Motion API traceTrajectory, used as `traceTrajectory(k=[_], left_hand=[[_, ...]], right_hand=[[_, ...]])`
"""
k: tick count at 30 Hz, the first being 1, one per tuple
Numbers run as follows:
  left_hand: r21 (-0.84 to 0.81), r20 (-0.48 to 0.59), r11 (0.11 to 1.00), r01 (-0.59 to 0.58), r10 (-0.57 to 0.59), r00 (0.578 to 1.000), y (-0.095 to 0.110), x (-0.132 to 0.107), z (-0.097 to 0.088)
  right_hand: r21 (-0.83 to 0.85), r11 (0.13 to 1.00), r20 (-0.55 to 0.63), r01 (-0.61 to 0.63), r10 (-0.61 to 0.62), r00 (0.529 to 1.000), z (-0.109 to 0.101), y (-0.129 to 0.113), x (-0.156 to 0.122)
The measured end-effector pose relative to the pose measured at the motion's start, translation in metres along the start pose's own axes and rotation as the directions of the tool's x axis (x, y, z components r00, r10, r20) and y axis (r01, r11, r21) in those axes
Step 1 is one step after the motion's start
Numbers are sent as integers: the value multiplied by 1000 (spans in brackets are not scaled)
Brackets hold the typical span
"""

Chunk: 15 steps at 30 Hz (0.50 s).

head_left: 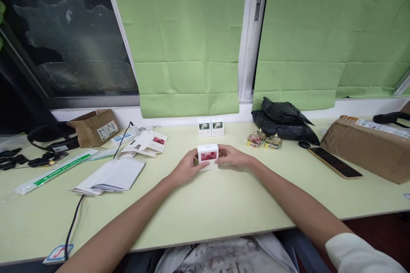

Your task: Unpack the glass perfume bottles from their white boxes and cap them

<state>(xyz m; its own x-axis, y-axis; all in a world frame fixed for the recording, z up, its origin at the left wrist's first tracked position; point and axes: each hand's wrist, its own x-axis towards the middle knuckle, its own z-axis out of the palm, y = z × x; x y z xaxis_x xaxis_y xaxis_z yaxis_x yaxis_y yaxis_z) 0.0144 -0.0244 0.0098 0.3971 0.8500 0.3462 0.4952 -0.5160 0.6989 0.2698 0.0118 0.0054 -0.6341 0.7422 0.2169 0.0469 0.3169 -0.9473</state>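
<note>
A small white box [208, 164] with a pink flower picture on its front stands upright on the pale table in front of me. My left hand [187, 167] grips its left side, thumb across the lower front. On the other side my right hand [233, 156] holds the box too, its thumb near the right front edge. Both sets of fingers partly go out of sight behind the box. Farther back, two similar white boxes [210, 127] with pictures of white flowers stand side by side against the wall below the green curtain.
Several ornate glass bottles [264, 139] lie right of centre, before black plastic bags [283, 119]. A phone [335, 163] and a large cardboard box [368, 149] occupy the right. On the left are flattened cartons [144, 143], folded white sheets [110, 175], a cable [75, 217] and an open cardboard box [94, 128].
</note>
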Motion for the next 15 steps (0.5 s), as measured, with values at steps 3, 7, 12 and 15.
traceTrajectory(k=[3,7,12,15], left_hand=[[25,-4,1000,-2,3,1000,0,0,0],[57,-15,998,-8,9,1000,-4,1,0],[106,-6,994,-23,23,1000,-10,2,0],[126,-10,992,-32,33,999,-11,2,0]], right_hand=[[-30,999,-20,27,-28,999,1,4,-2],[-63,998,-46,26,-29,999,4,10,-4],[-80,997,-55,12,-17,998,6,12,-5],[-92,996,-49,15,-19,999,6,10,-6]])
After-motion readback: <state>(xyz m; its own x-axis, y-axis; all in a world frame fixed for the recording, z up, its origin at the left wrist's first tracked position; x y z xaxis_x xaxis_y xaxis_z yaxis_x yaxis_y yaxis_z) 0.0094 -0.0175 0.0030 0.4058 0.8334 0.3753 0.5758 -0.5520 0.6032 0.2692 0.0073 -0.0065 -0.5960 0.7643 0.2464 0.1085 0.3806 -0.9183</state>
